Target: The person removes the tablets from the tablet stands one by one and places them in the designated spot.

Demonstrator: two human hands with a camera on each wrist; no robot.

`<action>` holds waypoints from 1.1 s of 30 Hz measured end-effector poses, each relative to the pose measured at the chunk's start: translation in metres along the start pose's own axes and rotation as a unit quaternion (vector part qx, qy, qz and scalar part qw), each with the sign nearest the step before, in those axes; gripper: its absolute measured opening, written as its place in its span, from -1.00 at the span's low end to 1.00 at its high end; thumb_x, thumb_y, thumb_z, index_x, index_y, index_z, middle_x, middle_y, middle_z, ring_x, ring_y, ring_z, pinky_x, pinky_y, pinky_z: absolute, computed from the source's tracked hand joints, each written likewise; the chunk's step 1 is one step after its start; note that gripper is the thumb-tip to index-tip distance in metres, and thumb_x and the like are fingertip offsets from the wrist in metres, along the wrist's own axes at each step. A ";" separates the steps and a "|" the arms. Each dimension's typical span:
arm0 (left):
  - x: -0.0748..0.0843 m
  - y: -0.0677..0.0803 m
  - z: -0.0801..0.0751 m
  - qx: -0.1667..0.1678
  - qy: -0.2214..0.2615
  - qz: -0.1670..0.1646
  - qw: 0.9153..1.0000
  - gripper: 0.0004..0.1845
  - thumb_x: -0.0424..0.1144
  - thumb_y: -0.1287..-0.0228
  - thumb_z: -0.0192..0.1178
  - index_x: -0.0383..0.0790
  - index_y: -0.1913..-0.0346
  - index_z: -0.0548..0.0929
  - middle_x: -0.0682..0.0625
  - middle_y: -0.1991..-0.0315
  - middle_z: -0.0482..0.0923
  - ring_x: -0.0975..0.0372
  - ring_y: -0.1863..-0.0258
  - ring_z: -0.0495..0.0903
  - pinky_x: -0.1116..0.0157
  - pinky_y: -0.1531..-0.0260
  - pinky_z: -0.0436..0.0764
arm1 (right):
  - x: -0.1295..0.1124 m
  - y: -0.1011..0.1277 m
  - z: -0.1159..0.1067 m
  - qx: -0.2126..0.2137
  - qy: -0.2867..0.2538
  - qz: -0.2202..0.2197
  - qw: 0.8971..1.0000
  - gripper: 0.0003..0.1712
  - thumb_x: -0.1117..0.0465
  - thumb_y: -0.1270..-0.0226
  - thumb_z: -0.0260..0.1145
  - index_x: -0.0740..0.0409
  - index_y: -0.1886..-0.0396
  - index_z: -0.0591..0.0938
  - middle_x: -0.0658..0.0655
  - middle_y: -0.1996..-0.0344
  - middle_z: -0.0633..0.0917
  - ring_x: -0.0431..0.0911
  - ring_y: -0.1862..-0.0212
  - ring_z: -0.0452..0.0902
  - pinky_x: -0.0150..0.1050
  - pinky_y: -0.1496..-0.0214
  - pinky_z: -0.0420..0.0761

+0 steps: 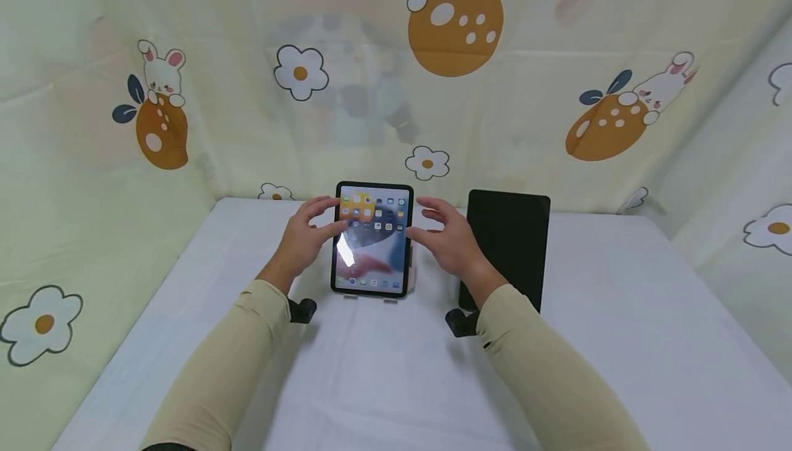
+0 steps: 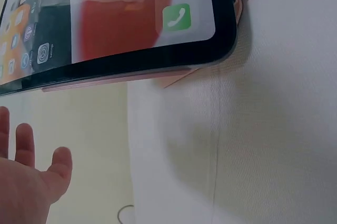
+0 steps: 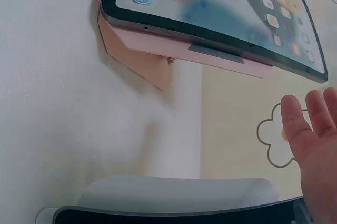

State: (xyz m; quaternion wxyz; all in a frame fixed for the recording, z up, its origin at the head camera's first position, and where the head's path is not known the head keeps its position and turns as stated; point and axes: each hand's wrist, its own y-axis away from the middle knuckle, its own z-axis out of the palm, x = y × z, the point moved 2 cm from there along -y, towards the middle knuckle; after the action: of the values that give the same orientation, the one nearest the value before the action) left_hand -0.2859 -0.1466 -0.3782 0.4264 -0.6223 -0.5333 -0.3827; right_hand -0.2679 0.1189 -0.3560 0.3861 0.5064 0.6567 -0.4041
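Note:
A lit tablet [image 1: 373, 239] showing app icons stands upright on a pink stand [image 3: 138, 55] in the middle of the white table [image 1: 383, 368]. My left hand [image 1: 306, 238] is at its left edge, fingers straight and spread, with the fingertips reaching over the frame. In the left wrist view the left hand [image 2: 29, 182] shows open, below the tablet [image 2: 121, 23]. My right hand [image 1: 447, 238] hovers just off the tablet's right edge, fingers spread and holding nothing. The right wrist view shows the right hand [image 3: 316, 145] apart from the tablet [image 3: 210, 8].
A second tablet [image 1: 509, 248] with a dark screen stands to the right, just behind my right wrist; its edge [image 3: 174, 214] shows low in the right wrist view. A cloth printed with flowers and rabbits [image 1: 458, 31] walls in the table on three sides.

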 end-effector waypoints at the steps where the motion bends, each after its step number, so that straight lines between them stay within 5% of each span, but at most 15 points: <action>1: -0.001 -0.001 0.000 -0.002 0.002 -0.005 1.000 -0.46 -0.14 -0.36 0.32 -0.13 -0.36 0.52 -0.05 -0.49 0.18 0.01 -0.47 0.15 -0.03 -0.36 0.27 | 0.001 -0.001 0.001 0.000 0.000 0.004 1.000 -0.30 0.18 -0.35 0.41 0.07 -0.44 0.40 0.09 -0.44 0.36 0.03 -0.42 0.30 0.02 -0.30 0.45; 19: 0.002 -0.019 0.009 -0.070 0.067 -0.021 0.995 -0.51 -0.21 -0.42 0.25 -0.21 -0.36 0.51 -0.18 -0.45 0.22 -0.07 -0.39 0.21 -0.03 -0.34 0.30 | 0.005 -0.020 0.011 -0.029 0.015 0.039 0.999 -0.36 0.24 -0.40 0.34 0.04 -0.43 0.39 0.16 -0.42 0.36 0.08 -0.39 0.32 0.00 -0.28 0.47; 25: 0.004 -0.022 0.014 -0.081 0.106 -0.030 0.991 -0.51 -0.29 -0.42 0.23 -0.24 -0.37 0.50 -0.22 -0.31 0.38 0.00 -0.14 0.45 0.12 -0.20 0.46 | 0.006 -0.025 0.015 -0.042 0.004 0.040 0.998 -0.36 0.29 -0.41 0.33 0.07 -0.44 0.38 0.22 -0.41 0.35 0.15 -0.36 0.34 0.00 -0.27 0.48; 33: 0.004 -0.028 0.021 -0.092 0.120 -0.050 0.987 -0.49 -0.27 -0.40 0.27 -0.19 -0.37 0.50 -0.20 -0.29 0.41 0.07 -0.01 0.53 0.28 0.02 0.55 | 0.006 -0.029 0.020 -0.057 -0.038 0.060 0.996 -0.35 0.33 -0.38 0.32 0.07 -0.42 0.37 0.30 -0.40 0.33 0.18 -0.36 0.34 0.03 -0.29 0.46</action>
State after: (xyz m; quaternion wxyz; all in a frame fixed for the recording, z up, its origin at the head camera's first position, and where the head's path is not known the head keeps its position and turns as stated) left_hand -0.3124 -0.1242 -0.3785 0.4086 -0.5812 -0.4709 -0.5231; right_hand -0.2958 0.0978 -0.3654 0.4626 0.5060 0.6319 -0.3615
